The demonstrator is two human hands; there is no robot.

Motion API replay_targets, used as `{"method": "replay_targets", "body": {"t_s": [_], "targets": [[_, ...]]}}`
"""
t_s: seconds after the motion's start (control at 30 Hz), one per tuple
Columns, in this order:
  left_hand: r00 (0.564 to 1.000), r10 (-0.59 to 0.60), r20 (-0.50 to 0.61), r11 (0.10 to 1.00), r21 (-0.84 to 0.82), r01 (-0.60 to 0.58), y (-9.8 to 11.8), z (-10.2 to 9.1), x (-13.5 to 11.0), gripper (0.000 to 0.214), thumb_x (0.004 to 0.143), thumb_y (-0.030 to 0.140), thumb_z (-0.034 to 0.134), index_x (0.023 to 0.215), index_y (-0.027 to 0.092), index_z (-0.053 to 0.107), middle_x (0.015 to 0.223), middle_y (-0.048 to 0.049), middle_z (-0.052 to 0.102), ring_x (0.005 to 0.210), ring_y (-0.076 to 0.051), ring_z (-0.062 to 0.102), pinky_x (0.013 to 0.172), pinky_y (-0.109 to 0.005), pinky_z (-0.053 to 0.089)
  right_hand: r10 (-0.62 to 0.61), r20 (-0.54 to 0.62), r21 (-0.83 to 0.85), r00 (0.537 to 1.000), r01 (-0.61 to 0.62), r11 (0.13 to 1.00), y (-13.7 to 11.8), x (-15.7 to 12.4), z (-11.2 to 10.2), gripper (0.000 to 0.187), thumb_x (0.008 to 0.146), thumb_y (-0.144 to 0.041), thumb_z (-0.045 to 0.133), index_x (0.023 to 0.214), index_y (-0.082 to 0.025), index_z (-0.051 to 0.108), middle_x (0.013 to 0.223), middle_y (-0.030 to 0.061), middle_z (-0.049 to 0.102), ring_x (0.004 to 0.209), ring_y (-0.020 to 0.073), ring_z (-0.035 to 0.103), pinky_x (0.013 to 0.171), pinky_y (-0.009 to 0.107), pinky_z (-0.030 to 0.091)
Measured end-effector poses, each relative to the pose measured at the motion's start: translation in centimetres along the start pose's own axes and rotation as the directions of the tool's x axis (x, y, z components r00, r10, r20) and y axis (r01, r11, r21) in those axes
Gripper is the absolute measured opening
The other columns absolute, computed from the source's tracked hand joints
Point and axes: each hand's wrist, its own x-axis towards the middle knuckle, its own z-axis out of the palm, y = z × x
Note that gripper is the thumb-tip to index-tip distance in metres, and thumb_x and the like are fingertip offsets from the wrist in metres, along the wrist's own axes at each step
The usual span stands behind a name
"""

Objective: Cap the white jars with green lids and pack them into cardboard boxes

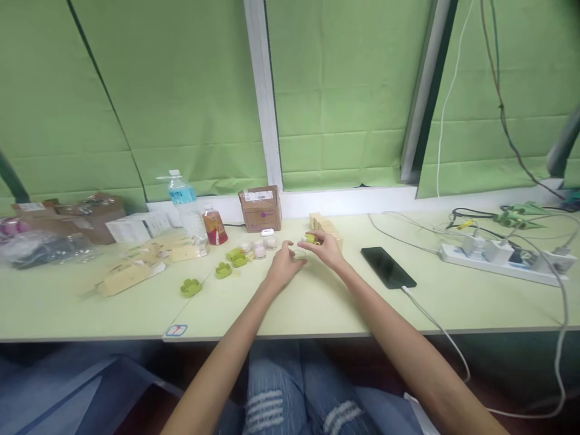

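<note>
Both my arms reach out over a pale green table (317,302). My right hand (327,249) pinches a small yellow-green piece (310,238) between thumb and fingers. My left hand (283,266) sits just left of it, fingers curled around a small pale object (299,255) that is mostly hidden. Several green clover-shaped pieces (191,287) lie to the left, beside small white and pink cases (259,248). Small tan boxes (322,226) are stacked just behind my right hand.
A black phone (388,267) on a white cable lies right of my hands. A power strip (507,260) with chargers sits far right. A water bottle (183,208), a red drink bottle (214,225), a cardboard box (260,208) and flat cartons stand at the back left.
</note>
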Motion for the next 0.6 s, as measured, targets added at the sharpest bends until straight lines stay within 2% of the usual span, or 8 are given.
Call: {"method": "replay_targets", "body": {"t_s": [0.07,0.17,0.3,0.4,0.6], "targets": [[1.000,-0.005,-0.025,1.000,0.025,0.006,0.1,-0.3,-1.2,0.070,0.073,0.044,0.080,0.128,0.017,0.049,0.102,-0.0093,0.066,0.095,-0.027,0.066,0.086,-0.039,0.050,-0.044,0.037,-0.056,0.998,0.046,0.997,0.0,-0.3,0.0,0.061,0.066,-0.064,0.081,0.103,-0.018,0.069,0.078,0.0010,0.063,0.073,0.0186,0.055,0.067,0.030,0.042],[1.000,0.001,-0.014,0.999,-0.035,-0.001,-0.1,-1.3,-3.4,0.067,0.072,0.044,0.081,0.126,0.019,0.050,0.101,-0.0081,0.067,0.090,-0.025,0.066,0.082,-0.037,0.051,-0.085,0.121,-0.080,0.989,0.095,0.992,-0.6,-0.9,0.4,0.062,0.062,-0.062,0.085,0.102,-0.021,0.062,0.072,-0.0029,0.059,0.066,0.0169,0.052,0.062,0.028,0.039],[0.999,-0.021,-0.043,0.997,-0.069,0.018,-0.2,-2.3,-5.6,0.070,0.072,0.039,0.082,0.131,0.021,0.047,0.102,-0.0066,0.068,0.088,-0.023,0.067,0.080,-0.034,0.051,-0.114,0.240,-0.082,0.964,0.137,0.987,-2.0,-1.7,1.3,0.055,0.061,-0.063,0.086,0.089,-0.021,0.063,0.064,-0.0057,0.052,0.060,0.0136,0.045,0.056,0.026,0.032],[0.997,-0.035,-0.067,0.999,-0.033,0.033,0.0,-2.6,-6.4,0.074,0.072,0.039,0.082,0.133,0.020,0.046,0.103,-0.0068,0.069,0.087,-0.023,0.067,0.079,-0.034,0.051,-0.152,0.308,-0.122,0.939,0.198,0.973,-2.6,-2.2,1.6,0.050,0.066,-0.062,0.084,0.088,-0.019,0.069,0.062,-0.0060,0.050,0.059,0.0126,0.043,0.056,0.026,0.029],[1.000,0.002,-0.031,1.000,-0.006,-0.003,0.2,-2.3,-6.5,0.087,0.071,0.037,0.083,0.145,0.020,0.039,0.121,-0.0125,0.067,0.092,-0.026,0.068,0.082,-0.037,0.052,-0.217,0.343,-0.227,0.914,0.305,0.925,-2.5,-2.7,2.1,0.042,0.076,-0.057,0.080,0.089,-0.019,0.073,0.069,-0.0022,0.061,0.064,0.0133,0.050,0.059,0.025,0.032]]}}
